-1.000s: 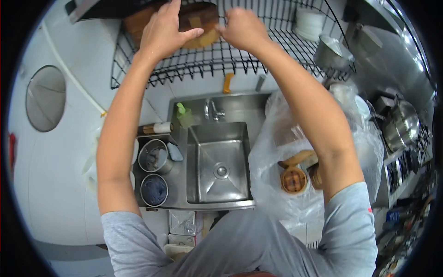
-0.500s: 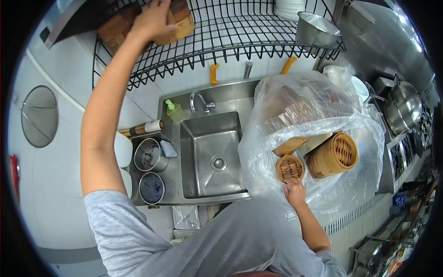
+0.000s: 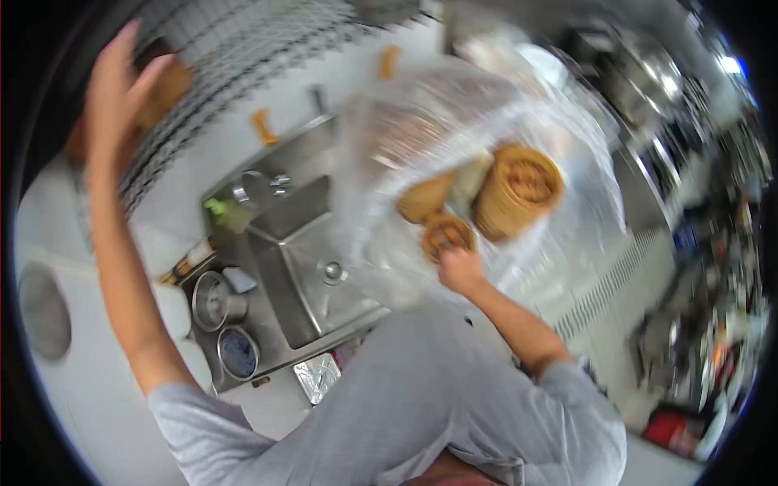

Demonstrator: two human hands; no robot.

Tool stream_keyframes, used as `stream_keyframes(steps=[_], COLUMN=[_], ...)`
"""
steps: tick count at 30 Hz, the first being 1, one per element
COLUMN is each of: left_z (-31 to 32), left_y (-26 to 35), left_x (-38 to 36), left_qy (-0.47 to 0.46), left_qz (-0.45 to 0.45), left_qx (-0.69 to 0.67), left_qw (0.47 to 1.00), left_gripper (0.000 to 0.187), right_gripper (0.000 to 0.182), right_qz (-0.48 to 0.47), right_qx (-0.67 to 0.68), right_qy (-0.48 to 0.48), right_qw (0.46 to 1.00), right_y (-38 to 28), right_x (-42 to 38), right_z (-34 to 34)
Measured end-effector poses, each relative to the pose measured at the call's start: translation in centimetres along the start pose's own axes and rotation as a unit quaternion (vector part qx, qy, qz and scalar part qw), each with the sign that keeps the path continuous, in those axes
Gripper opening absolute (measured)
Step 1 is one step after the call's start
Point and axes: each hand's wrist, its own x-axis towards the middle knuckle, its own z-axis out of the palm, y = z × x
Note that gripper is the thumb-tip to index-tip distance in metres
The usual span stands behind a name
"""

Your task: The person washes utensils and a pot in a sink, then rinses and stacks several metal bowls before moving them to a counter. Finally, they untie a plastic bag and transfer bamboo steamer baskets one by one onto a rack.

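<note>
My left hand [image 3: 117, 89] is raised at the upper left, thumb and fingers apart, beside brown containers [image 3: 166, 85] on the black wire rack [image 3: 235, 44]; motion blurs it. My right hand [image 3: 460, 270] grips the near edge of a small round bamboo steamer [image 3: 447, 235]. Next to that steamer a taller stack of bamboo steamers [image 3: 519, 190] leans in the open clear plastic bag [image 3: 381, 235]. Another bamboo piece [image 3: 425, 197] lies just behind the small steamer.
A steel sink [image 3: 304, 263] with a tap [image 3: 251, 188] is left of the bag. Metal bowls [image 3: 212, 301] and a green-topped bottle [image 3: 227, 215] stand beside it. Pots [image 3: 640, 81] are at the upper right.
The view has turned and blurred. My left hand has come off the brown container and its fingers have spread. My right hand still grips the small steamer.
</note>
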Motion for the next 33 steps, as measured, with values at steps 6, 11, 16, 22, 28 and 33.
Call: stream_keyframes(steps=[6,11,16,22,28,33], left_z=[-1.3,15.9,21.6,22.2,21.5,24.4], left_y=[30.8,42.2,45.7,45.0,43.8,44.7], left_x=[-11.2,-26.6,-32.6,-30.8,-28.8,-34.4], left_qy=[-0.248,-0.312,-0.474,-0.402,-0.49,-0.411], left_qz=[0.135,0.055,0.108,0.032,0.107,0.071], left_qx=[-0.463,-0.459,-0.344,-0.443,-0.341,-0.391], left_qw=[0.84,0.83,0.803,0.801,0.795,0.82], left_gripper=[0.047,0.043,0.025,0.017,0.017,0.023], right_gripper=[0.023,0.024,0.03,0.024,0.026,0.026], right_qz=[-0.035,-0.095,-0.069,-0.1,-0.079,-0.107], right_qx=[0.132,0.118,0.01,0.051,0.057,0.064], right_qy=[0.056,0.425,0.37,0.366,0.361,0.392], right_qw=[0.989,0.892,0.926,0.924,0.927,0.911], right_y=[-0.5,2.4,7.4,8.3,8.3,8.3], right_x=[-0.9,-4.8,-4.1,-3.8,-4.7,-6.3], right_z=[-3.4,-15.6,-19.3,-19.7,-20.9,-21.1])
